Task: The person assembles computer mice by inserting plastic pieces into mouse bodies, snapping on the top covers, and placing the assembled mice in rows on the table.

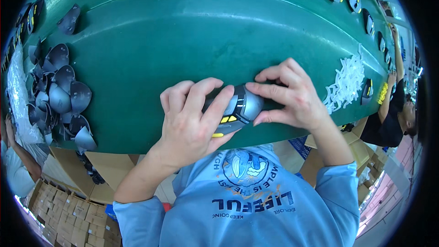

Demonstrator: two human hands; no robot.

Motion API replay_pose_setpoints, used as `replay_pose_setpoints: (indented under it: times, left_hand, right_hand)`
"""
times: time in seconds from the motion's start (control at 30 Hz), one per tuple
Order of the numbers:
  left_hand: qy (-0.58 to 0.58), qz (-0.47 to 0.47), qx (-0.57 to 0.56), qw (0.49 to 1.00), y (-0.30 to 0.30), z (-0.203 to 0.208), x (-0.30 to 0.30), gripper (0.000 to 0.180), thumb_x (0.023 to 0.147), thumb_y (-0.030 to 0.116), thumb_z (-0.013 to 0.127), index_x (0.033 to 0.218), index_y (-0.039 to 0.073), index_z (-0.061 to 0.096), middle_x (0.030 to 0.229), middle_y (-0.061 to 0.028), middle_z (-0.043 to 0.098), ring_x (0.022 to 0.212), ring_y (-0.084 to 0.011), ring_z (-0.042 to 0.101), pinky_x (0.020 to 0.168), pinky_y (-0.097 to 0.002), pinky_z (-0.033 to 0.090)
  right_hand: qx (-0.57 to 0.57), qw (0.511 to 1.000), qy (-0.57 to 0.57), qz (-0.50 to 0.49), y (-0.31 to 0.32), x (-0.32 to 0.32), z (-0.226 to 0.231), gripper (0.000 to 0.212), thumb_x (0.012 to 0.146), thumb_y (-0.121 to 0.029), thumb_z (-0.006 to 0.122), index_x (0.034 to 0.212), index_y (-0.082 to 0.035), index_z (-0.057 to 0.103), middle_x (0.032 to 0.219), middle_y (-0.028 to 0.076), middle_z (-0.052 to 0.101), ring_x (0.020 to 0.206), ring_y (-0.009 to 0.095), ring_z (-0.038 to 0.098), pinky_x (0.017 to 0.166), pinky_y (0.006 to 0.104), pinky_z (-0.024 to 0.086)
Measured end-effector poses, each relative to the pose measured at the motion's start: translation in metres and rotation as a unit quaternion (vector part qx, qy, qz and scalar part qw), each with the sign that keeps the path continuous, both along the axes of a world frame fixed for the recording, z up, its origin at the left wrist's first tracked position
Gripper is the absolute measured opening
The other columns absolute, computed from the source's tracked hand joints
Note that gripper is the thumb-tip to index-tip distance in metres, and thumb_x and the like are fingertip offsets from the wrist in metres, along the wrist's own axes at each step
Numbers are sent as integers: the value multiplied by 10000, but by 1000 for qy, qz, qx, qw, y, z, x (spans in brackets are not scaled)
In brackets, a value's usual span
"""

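Observation:
A computer mouse [250, 104] with a grey rounded shell, black trim and yellow side buttons is held just above the near edge of the green work surface. My left hand [190, 116] wraps around one end and the side of it, thumb underneath. At the other end, my right hand [292, 93] grips the grey curved shell, its index finger on top and its thumb at the lower edge. My fingers hide part of the mouse's body. On the left lies a pile of loose grey curved shells [59, 98], with one shell [69, 19] apart from it.
White translucent strips [345, 82] are heaped at the right, beside another mouse [367, 91]. Several mice [354, 0] line the far right; more [34, 16] lie far left near a clear plastic bag [20, 96]. Co-workers [388, 119] sit at both sides. Cardboard boxes [73, 215] stand below.

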State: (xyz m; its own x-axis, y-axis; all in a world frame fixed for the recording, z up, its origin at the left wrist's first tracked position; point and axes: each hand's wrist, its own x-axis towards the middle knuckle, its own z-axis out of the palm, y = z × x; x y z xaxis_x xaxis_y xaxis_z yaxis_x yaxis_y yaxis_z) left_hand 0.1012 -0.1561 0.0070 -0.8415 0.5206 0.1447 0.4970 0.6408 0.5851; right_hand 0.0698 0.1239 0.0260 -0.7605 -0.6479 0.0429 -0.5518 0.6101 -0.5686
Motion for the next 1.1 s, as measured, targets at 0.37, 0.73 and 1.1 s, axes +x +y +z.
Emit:
replay_pose_setpoints:
  times: [0.37,0.73,1.1]
  left_hand:
    - [-155,-83,-28,984,-6,34,-57,602,848,507,868,1075,-36,746,902,-152,643,817,-290,630,742,-408,524]
    - [-433,-106,-412,795,55,76,-132,848,729,848,806,924,23,781,848,-98,747,617,-199,697,533,-320,472]
    - [-466,-72,-422,774,55,75,-133,806,699,805,858,908,31,778,813,-57,723,615,-167,653,488,-289,396]
  right_hand:
    - [-15,999,49,3,0,0,-12,644,767,-539,868,1299,-186,785,1057,32,664,958,283,567,874,414,519]
    - [-39,997,60,-21,1,6,-23,604,798,-541,858,1291,-198,790,1052,39,662,1005,285,599,919,434,505]
    - [-48,996,67,-28,-3,8,-27,594,803,-556,856,1296,-230,801,1087,40,673,1042,279,616,913,437,500]
